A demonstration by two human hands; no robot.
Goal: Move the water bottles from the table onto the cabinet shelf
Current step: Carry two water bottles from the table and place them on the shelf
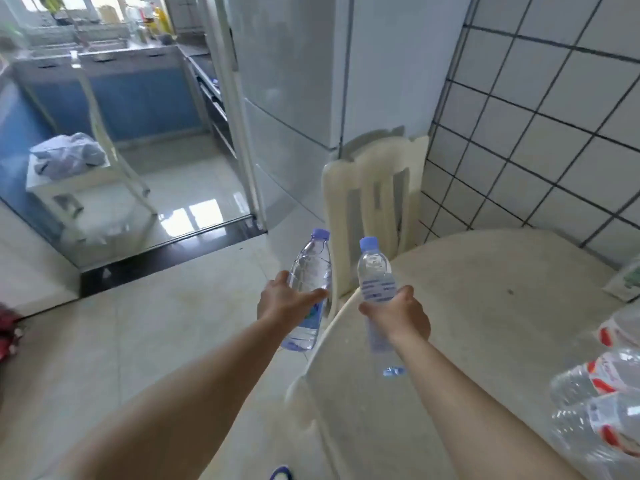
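My left hand (pixel 282 298) grips a clear water bottle (pixel 310 268) with a blue cap, held out over the floor just left of the table edge. My right hand (pixel 401 315) grips a second clear blue-capped bottle (pixel 375 275) over the near left part of the cream plastic table (pixel 485 306). Both bottles stand roughly upright, the left one tilted a little. Several more bottles with red labels (pixel 602 375) lie in plastic wrap at the table's right edge. No cabinet shelf is plainly in view.
A cream plastic chair (pixel 374 188) stands at the table's far side against a white fridge (pixel 311 81) and a tiled wall (pixel 554 116). To the left, a doorway with a dark threshold (pixel 166 251) leads into a kitchen with blue cabinets (pixel 131 102) and a small stand (pixel 79 181).
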